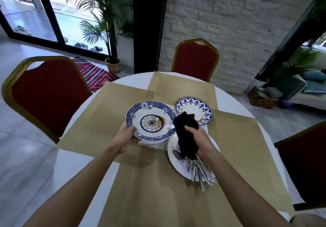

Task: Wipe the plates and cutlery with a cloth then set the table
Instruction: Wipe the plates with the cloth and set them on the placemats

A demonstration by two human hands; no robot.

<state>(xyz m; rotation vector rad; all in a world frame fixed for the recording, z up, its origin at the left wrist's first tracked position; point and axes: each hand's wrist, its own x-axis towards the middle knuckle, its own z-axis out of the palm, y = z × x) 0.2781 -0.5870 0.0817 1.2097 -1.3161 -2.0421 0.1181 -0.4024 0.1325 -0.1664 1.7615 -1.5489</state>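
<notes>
Brown paper (158,182) covers most of the round white table (70,156), with a red chair (49,99) at its left edge. My left hand (126,136) grips the near-left rim of a deep blue-patterned plate (150,121), which has a brown smear by its centre. To its right, my right hand (199,138) is closed around a bunched black cloth (185,133). Behind the cloth lies a smaller blue-rimmed plate (194,110) with a brown ring. Below my right hand, a white plate (173,156) holds the piled cutlery (199,170).
</notes>
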